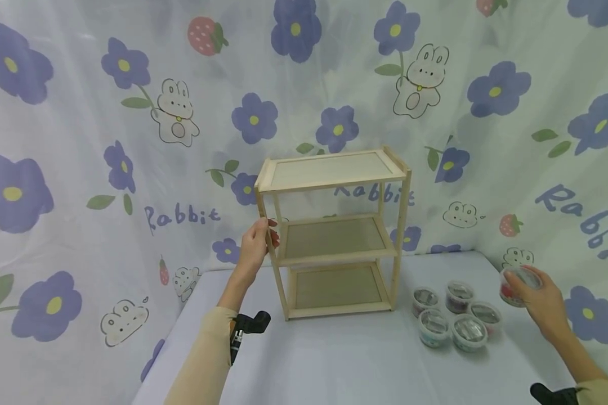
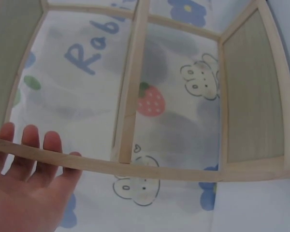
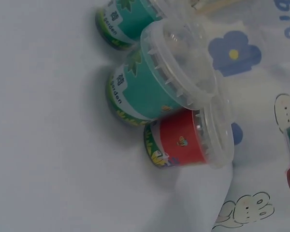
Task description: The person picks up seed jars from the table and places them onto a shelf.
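Observation:
A three-tier light wooden shelf [image 1: 334,238] stands upright on the table. Its left front post [image 2: 99,166] is gripped by my left hand [image 1: 254,244], whose fingers curl round it near the middle tier. Off to the right, my right hand [image 1: 544,304] holds a small round plastic tub [image 1: 530,278] with a clear lid and some red on its side, raised above the table. Only a sliver of the held tub and a fingertip show at the right edge of the right wrist view. Several similar lidded tubs [image 1: 469,332] are grouped below and left of that hand.
The grouped tubs carry teal or red labels, such as the teal tub [image 3: 145,84] and the red tub [image 3: 181,137]. Under everything lies a white-covered table [image 1: 344,365]. A curtain [image 1: 304,79] printed with flowers and rabbits hangs close behind the shelf and along both sides.

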Demonstrator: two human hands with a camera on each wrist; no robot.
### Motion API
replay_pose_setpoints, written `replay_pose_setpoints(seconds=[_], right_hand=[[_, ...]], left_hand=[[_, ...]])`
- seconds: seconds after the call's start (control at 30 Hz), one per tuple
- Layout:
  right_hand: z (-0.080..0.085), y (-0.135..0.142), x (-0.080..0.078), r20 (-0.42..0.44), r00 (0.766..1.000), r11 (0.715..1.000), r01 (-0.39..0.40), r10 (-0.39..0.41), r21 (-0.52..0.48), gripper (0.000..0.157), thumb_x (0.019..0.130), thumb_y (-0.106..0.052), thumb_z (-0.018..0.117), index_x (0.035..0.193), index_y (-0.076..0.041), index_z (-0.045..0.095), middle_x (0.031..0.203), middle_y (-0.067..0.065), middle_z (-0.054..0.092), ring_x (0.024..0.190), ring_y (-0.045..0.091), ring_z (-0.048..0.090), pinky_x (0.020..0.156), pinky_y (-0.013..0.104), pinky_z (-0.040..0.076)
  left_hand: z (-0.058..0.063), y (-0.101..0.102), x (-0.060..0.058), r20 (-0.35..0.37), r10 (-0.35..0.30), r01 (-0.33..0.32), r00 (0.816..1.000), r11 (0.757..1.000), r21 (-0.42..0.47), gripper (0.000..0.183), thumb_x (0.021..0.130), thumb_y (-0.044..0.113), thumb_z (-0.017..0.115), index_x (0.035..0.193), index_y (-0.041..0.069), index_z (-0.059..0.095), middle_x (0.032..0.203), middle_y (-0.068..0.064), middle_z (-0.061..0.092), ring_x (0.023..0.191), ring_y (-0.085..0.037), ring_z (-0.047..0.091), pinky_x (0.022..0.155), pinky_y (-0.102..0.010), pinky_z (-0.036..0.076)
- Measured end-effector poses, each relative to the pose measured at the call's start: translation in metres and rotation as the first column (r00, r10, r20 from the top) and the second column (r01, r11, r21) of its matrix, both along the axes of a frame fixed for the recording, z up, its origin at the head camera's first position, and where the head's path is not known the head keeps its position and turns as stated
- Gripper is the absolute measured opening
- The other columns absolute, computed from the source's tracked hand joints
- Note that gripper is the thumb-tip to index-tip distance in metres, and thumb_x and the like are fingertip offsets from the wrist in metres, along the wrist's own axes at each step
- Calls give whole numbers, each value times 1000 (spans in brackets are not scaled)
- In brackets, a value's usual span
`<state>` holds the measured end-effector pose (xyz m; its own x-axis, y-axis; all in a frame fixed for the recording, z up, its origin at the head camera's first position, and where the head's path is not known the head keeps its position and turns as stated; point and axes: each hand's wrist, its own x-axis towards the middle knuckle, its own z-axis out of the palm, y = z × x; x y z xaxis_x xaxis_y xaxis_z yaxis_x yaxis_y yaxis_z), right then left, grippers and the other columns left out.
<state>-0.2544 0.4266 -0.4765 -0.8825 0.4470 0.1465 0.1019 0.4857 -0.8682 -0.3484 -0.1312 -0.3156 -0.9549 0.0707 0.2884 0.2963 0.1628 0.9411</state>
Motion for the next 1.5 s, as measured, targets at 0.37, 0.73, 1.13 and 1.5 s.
replay_pose_setpoints(seconds=[0.37, 0.73, 1.13, 1.5], right_hand=[[37, -12, -16, -35, 998, 999, -43, 44, 11, 86, 98, -49, 53, 152, 8, 16, 152, 42, 17, 135, 63, 20, 101, 76, 23], [70, -31, -35, -78, 993, 996, -86, 83, -38, 89, 98, -50, 54, 154, 5, 12, 156, 39, 10, 139, 60, 15, 106, 75, 18], [136, -58, -58, -192, 978, 996, -85, 82, -10, 77, 97, -49, 56, 152, -3, 29, 149, 28, 33, 125, 38, 40, 89, 33, 43], [223, -92, -82, -323, 945, 989, -95, 53, -117, 73, 92, -49, 64, 147, -6, 41, 114, -10, 46, 99, 4, 47, 96, 31, 41]], left_hand=[[0, 2, -1, 11, -9, 9, 1000, 1000, 18, 43, 109, 32, 31, 114, -2, 58, 106, -37, 53, 88, -37, 60, 91, -54, 48], [2, 1, -4, -4, -24, 24, 1000, 1000, 18, 42, 110, 31, 30, 115, -1, 57, 105, -37, 51, 88, -38, 59, 87, -53, 48], [1, 1, -3, 4, -23, 23, 1000, 1000, 16, 42, 110, 32, 31, 115, -1, 57, 105, -37, 52, 98, -51, 54, 86, -51, 48], [2, 0, -2, 18, -24, 24, 1000, 999, 26, 42, 110, 32, 31, 115, -1, 56, 104, -36, 52, 100, -53, 52, 88, -51, 47]])
